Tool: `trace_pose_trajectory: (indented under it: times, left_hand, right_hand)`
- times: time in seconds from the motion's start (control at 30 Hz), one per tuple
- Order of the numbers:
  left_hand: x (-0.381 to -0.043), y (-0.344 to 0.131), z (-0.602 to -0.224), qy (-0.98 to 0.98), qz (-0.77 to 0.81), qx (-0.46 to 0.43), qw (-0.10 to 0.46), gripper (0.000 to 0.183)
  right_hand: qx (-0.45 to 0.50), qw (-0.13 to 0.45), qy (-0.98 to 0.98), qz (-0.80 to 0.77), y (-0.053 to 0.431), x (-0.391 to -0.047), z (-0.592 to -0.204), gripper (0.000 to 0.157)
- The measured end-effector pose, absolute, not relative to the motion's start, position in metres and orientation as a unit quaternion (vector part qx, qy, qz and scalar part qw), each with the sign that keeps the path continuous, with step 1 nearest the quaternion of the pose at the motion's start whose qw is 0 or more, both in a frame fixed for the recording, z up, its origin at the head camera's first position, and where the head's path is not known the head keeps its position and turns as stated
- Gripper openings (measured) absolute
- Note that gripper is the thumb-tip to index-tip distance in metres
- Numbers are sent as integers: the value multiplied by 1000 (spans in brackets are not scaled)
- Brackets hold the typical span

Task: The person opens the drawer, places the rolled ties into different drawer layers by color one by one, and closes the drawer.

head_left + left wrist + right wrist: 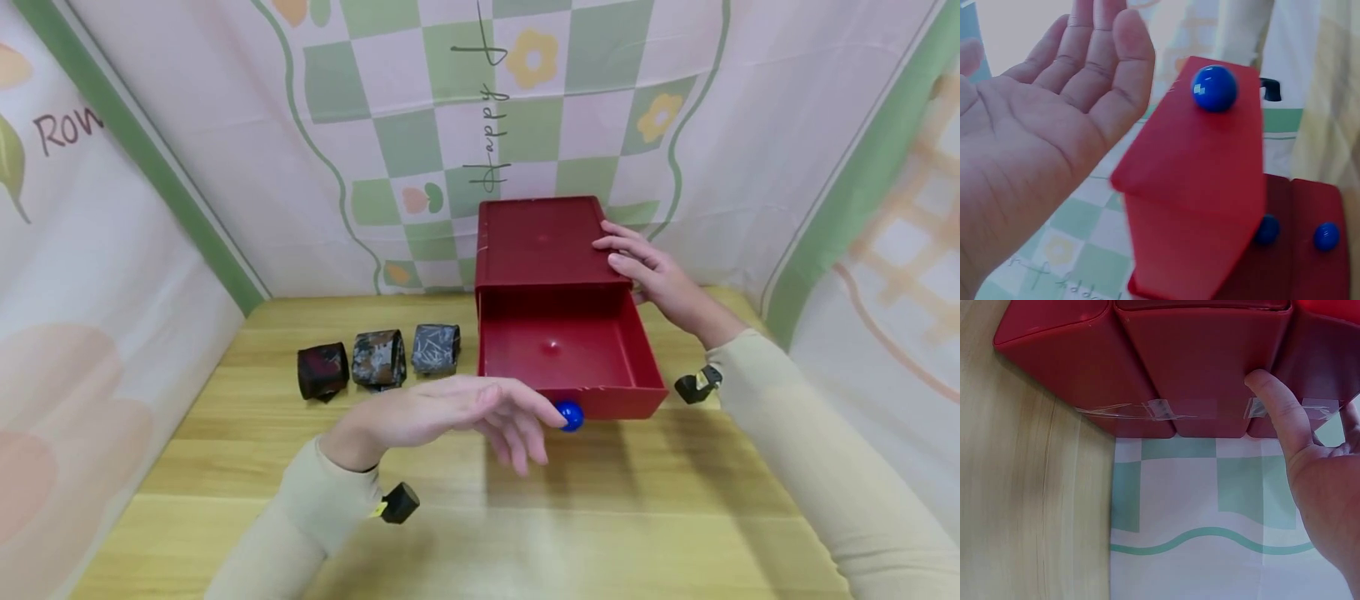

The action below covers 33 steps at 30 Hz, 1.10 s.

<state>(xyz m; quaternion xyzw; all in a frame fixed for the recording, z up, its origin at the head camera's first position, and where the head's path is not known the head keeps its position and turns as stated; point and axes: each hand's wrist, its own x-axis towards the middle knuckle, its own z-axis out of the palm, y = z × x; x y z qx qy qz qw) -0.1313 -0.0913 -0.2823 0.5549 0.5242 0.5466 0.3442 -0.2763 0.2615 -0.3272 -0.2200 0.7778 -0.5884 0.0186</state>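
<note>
Nearest us, our left sleeve [288,517] slants over the wood-grain table [525,550]. Left to right stand a black-red roll [322,371], a camouflage roll [377,358] and a grey streaked roll [436,348]; our left hand [457,414], loose and holding nothing, hangs just beside the blue knob [572,416], blocking part of the jutting red drawer [618,405]. Our right hand [667,287] rests, fingers extended, against the right edge of the red cabinet [540,242].

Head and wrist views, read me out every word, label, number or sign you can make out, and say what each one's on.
"Happy": on the checked cloth at the back, running sideways; another letter follows, cut off by the picture's top edge.
"Ro": on the left cloth, followed by lettering too unclear to settle.
Left wrist view: handwriting on the checked cloth, too blurred to read.
Red drawer box and three rolls: no readable text.
</note>
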Motion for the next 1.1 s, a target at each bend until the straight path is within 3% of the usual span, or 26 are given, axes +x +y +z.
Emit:
trace_pose_trajectory:
  times: [0.2,0.47,0.7,0.9,1.1]
  left_hand:
    - [-128,-106,-272,521,592,557,262,51]
    - [-128,-135,-260,535,628,554,107,23]
    - [-134,-162,-258,605,609,513,-26,21]
    - [-137,-187,-269,669,588,447,-88,23]
    - [-141,-216,-281,748,528,359,-180,36]
  right_hand:
    - [-220,20,776,-591,262,-277,-328,43]
    - [-222,18,776,-590,261,-277,-327,43]
    - [-221,19,774,-593,262,-276,-327,42]
    - [-220,19,774,-594,263,-274,-326,41]
    - [-221,19,777,-589,261,-275,-326,42]
